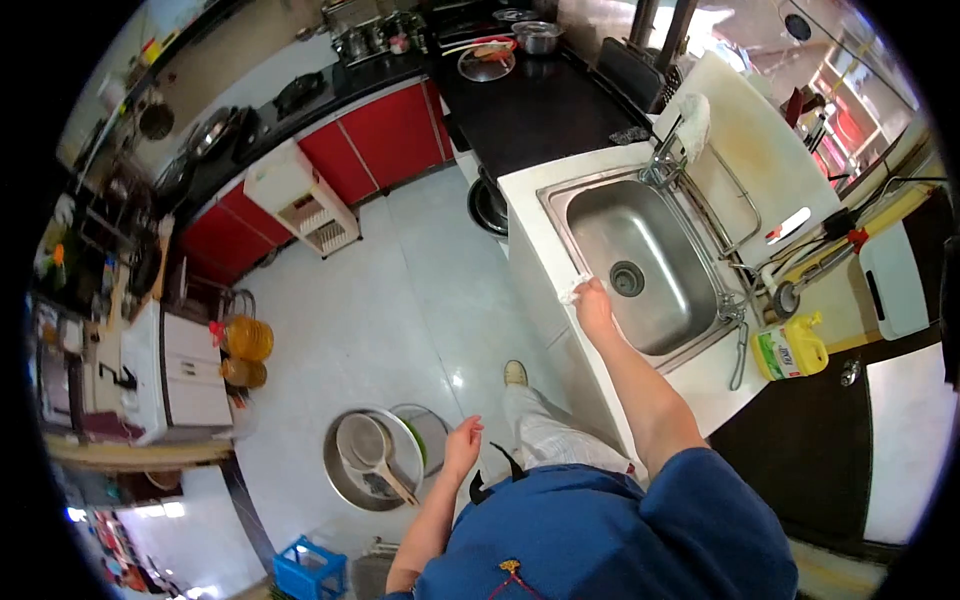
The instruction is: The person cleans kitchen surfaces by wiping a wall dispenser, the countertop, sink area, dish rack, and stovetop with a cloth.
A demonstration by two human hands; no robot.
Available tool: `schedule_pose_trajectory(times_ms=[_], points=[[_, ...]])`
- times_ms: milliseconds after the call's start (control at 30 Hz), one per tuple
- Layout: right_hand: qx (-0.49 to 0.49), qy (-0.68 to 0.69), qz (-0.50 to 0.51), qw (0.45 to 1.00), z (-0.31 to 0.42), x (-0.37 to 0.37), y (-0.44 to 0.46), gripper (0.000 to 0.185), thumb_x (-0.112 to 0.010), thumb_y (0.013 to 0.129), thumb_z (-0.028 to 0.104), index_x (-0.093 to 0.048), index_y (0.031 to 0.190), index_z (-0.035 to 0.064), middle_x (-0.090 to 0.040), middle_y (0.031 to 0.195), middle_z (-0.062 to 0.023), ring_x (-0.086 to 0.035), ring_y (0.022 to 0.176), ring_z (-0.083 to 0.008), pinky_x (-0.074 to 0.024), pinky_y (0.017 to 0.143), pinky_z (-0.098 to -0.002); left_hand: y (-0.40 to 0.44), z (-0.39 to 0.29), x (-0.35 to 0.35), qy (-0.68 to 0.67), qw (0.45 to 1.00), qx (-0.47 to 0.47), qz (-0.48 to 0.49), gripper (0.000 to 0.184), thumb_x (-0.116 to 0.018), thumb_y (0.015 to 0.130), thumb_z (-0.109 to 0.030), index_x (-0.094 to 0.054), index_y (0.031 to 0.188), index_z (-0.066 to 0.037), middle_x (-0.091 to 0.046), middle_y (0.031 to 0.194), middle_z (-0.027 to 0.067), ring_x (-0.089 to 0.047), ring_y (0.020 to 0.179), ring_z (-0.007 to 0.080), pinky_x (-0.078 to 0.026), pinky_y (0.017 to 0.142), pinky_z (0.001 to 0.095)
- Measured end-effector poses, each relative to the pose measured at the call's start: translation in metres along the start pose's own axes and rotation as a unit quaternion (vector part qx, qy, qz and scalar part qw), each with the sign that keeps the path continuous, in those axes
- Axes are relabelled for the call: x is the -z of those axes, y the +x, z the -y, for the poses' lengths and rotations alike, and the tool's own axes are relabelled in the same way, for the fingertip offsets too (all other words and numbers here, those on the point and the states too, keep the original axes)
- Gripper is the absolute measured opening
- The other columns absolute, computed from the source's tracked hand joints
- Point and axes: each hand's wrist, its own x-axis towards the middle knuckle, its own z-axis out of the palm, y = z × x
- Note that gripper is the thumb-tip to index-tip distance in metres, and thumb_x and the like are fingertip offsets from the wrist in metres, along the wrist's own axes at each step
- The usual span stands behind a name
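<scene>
My right hand (592,300) is closed on a crumpled white cloth (572,291) at the near left rim of the steel sink (650,225). The sink basin holds no dishes, and its round drain (627,279) shows at the bottom. My left hand (463,447) hangs over the floor at my side, its fingers partly curled; whether it holds anything is too small to tell. Left of it on the floor stands a large metal basin (333,470) with a long-handled strainer or pan (362,443) in it.
A yellow bottle (790,348) stands right of the sink. Beyond the sink is a black counter (545,110) with a pot (538,38) and a glass lid (487,65). Oil jugs (248,340) stand by the left cabinet, and a blue stool (309,570) is at the bottom left.
</scene>
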Motion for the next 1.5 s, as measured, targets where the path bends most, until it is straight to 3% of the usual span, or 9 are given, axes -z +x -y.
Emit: schedule_pose_trajectory(times_ms=[67,133,367,633,1000,1200,1400,1500], points=[[0.086,-0.129,-0.022,0.988,0.018,-0.018,0.029,0.016,-0.067,0.069,-0.001,-0.064,0.084,0.0037,-0.057,0.093,-0.0154,-0.060,0.087,-0.0349,-0.0490,0.075,-0.0425,0.021,-0.001,0.017,0.015,1.000,0.003,0.012,0.037,-0.052,0.082,-0.002,-0.056,0.119,-0.005,-0.068,0.098,0.0129,-0.066,0.084,0.0291,-0.052,0.075,0.0371],[0.040,-0.097,-0.029,0.994,0.032,-0.034,0.053,0.015,-0.067,0.068,-0.002,-0.065,0.082,0.0037,-0.057,0.093,-0.0150,-0.060,0.087,-0.0345,-0.0497,0.075,-0.0420,0.040,-0.004,0.036,0.010,0.999,0.037,0.036,0.038,-0.052,0.082,-0.002,-0.056,0.119,-0.006,-0.068,0.100,0.0131,-0.066,0.084,0.0285,-0.052,0.076,0.0364],[0.094,-0.160,-0.018,0.982,0.059,-0.067,0.131,0.014,-0.065,0.069,-0.002,-0.064,0.082,0.0032,-0.058,0.095,-0.0180,-0.061,0.087,-0.0356,-0.0509,0.075,-0.0422,0.135,-0.015,0.085,-0.003,0.999,0.032,0.040,0.036,-0.054,0.084,-0.002,-0.056,0.119,-0.005,-0.068,0.100,0.0121,-0.067,0.083,0.0223,-0.052,0.073,0.0322],[0.075,-0.170,-0.018,0.982,0.081,-0.099,0.193,0.013,-0.063,0.070,0.001,-0.062,0.083,0.0012,-0.056,0.095,-0.0200,-0.060,0.089,-0.0371,-0.0509,0.076,-0.0436,0.210,-0.024,0.109,-0.060,0.996,0.032,0.058,0.034,-0.056,0.085,-0.002,-0.057,0.119,-0.002,-0.069,0.100,0.0115,-0.066,0.084,0.0191,-0.052,0.075,0.0307],[-0.081,-0.194,-0.086,0.974,0.098,-0.123,0.239,0.015,-0.068,0.069,0.003,-0.063,0.084,0.0024,-0.056,0.096,-0.0204,-0.060,0.090,-0.0380,-0.0501,0.079,-0.0434,0.375,-0.024,0.172,-0.050,0.979,-0.033,0.197,0.035,-0.055,0.083,0.004,-0.058,0.118,-0.002,-0.068,0.100,0.0119,-0.065,0.087,0.0180,-0.052,0.078,0.0293],[-0.135,-0.192,-0.122,0.964,0.096,-0.130,0.243,0.018,-0.068,0.068,-0.002,-0.063,0.085,0.0037,-0.056,0.098,-0.0185,-0.060,0.088,-0.0358,-0.0502,0.079,-0.0429,0.462,-0.034,0.211,-0.019,0.970,-0.083,0.226,0.034,-0.054,0.082,0.005,-0.058,0.116,0.000,-0.068,0.098,0.0116,-0.064,0.085,0.0158,-0.051,0.078,0.0284],[-0.151,-0.199,-0.129,0.960,0.098,-0.130,0.248,0.014,-0.063,0.068,-0.002,-0.063,0.082,0.0013,-0.056,0.093,-0.0196,-0.061,0.082,-0.0364,-0.0513,0.074,-0.0444,0.498,-0.030,0.190,-0.021,0.948,-0.108,0.298,0.034,-0.055,0.082,0.002,-0.058,0.116,0.001,-0.068,0.098,0.0127,-0.064,0.087,0.0161,-0.051,0.079,0.0284],[-0.154,-0.217,-0.115,0.957,0.092,-0.121,0.263,0.009,-0.056,0.075,0.000,-0.062,0.082,-0.0011,-0.056,0.093,-0.0216,-0.062,0.082,-0.0371,-0.0519,0.073,-0.0451,0.501,-0.032,0.164,-0.034,0.937,-0.118,0.327,0.033,-0.057,0.082,0.000,-0.059,0.115,-0.001,-0.069,0.097,0.0122,-0.064,0.085,0.0154,-0.051,0.077,0.0280]])
